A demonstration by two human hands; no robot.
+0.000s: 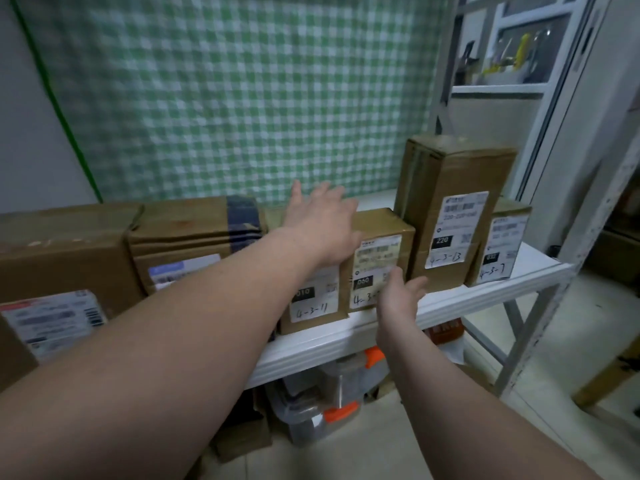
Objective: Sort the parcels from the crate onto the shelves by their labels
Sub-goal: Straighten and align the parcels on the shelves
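Fingers (323,194) spread flat, gripping nothing: my left hand (322,225) tops the 060 parcel (384,233) mid-frame, right hand (398,297) at its front, squaring it, I'd say.

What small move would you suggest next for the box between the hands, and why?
Probably draw both hands back. The box already stands on the shelf, close beside the tall box, with its label facing out. The left hand lies open on top and the right hand is open at its front, so neither grips it.
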